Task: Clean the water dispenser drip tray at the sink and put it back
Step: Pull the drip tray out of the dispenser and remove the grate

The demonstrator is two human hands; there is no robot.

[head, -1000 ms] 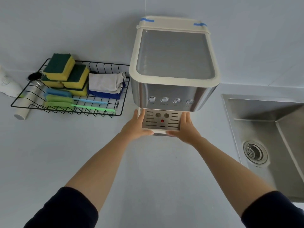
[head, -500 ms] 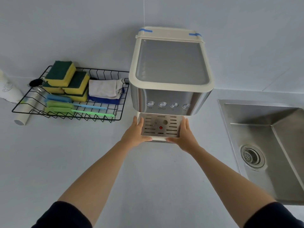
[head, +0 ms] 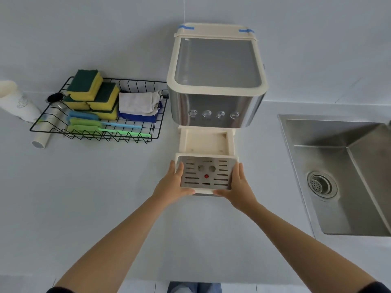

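**Step in hand: removal of the tray.** The drip tray is being held at 6 o'clock from the water dispenser, fully out of its seat. The bare cream base is lying exposed between the tray and the dispenser's button panel. Whether the tray is being rested on the worktop or carried just above it cannot be told.

**Grasp.** The tray is being grasped from both sides.
- The left hand is gripping the 9 o'clock edge. Its fingers are lying along the side and the thumb is curling round the near corner.
- The right hand is gripping the 3 o'clock edge in the same way.

The tray is being held roughly level, with the slotted metal grille facing up.

**Surroundings.** The sink is lying at 3 o'clock from the tray, well apart from it. A wire basket is standing at 10 o'clock and is holding sponges, a cloth and brushes.

**Judgement.** The task is judged to be at an early stage, with washing not yet begun. The next move calls for the tray to be carried towards 3 o'clock, over the sink rim. It is best carried level, since any water under the grille is hidden and the grille may be loose. One hand will probably need to be freed for a sponge.
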